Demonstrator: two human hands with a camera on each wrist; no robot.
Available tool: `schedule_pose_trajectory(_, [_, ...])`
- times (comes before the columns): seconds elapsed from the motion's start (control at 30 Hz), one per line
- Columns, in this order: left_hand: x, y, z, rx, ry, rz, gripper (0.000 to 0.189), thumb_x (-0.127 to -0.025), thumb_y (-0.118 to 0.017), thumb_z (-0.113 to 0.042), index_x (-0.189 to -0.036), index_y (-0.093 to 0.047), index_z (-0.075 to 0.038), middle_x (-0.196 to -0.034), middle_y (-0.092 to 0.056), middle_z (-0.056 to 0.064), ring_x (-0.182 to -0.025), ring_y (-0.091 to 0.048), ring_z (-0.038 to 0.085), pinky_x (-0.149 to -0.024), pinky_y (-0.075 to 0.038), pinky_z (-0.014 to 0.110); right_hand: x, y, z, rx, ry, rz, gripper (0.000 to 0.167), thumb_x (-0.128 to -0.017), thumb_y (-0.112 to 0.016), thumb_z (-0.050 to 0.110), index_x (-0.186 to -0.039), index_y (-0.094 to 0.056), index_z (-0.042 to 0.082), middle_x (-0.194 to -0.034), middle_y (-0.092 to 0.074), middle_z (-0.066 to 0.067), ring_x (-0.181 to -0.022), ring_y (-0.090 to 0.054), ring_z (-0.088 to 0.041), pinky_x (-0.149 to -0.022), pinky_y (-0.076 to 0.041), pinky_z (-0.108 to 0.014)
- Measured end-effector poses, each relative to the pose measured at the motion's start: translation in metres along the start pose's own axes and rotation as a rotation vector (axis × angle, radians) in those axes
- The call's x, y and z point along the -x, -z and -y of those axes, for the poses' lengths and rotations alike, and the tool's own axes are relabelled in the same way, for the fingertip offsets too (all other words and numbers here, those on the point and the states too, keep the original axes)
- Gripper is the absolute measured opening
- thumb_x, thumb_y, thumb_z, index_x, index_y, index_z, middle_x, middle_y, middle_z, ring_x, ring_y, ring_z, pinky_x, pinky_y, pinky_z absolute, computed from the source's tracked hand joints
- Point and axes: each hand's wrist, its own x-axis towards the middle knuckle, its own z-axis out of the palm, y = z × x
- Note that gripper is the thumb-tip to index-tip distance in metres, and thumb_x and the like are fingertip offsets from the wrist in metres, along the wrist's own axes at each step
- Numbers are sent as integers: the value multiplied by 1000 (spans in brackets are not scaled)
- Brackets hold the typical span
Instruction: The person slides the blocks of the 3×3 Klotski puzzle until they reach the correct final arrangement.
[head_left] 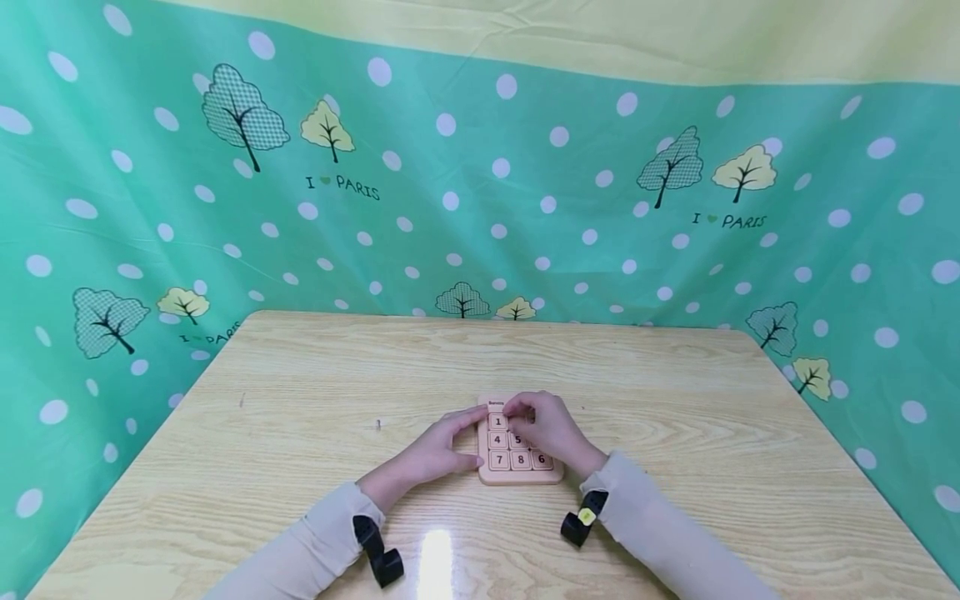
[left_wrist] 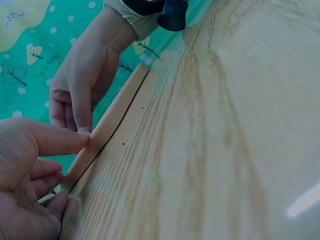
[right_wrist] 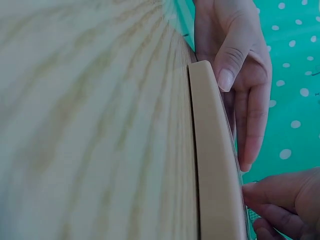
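Note:
A pale wooden number-slide board (head_left: 517,478) lies on the table, with number tiles 1, 4, 5, 7, 8 and 6 showing. My left hand (head_left: 438,450) rests along its left side, thumb at the lower corner and fingers near the top. In the right wrist view, the fingers of the left hand (right_wrist: 245,75) look straight beside the board's rim (right_wrist: 215,150). My right hand (head_left: 551,429) reaches over the upper right, index and thumb close together at the top row. It covers the tiles there; I cannot tell whether it pinches one.
The wood-grain table (head_left: 360,367) extends around the board. A tiny dark object (head_left: 378,425) lies left of the board. A green dotted curtain (head_left: 525,242) hangs behind the table and along its sides. Each wrist carries a black camera mount (head_left: 378,552).

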Motion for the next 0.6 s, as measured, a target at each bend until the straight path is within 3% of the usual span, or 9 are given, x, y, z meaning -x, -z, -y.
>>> schedule_pose_trajectory(0.27, [0,0,0,1,4,1,71,-79,-72,-10,-142,-40,-6,-150,-34,11,-139,-24,35,-114,-15,54,1,3,2,5,-71,46,14,-82,-69,4,-95,-71,8,-87,-66,-1,-79,-53,-13,-70,-47,-25])
schedule_pose_trajectory(0.6, [-1,-1,-1,-9,6,0,71,-79,-71,-10,-143,-39,-6,-150,-34,11,-139,-24,35,-113,-16,54,9,19,-8,26,-115,1,20,-79,-69,1,-97,-71,11,-98,-69,1,-92,-58,-17,-82,-48,-37])
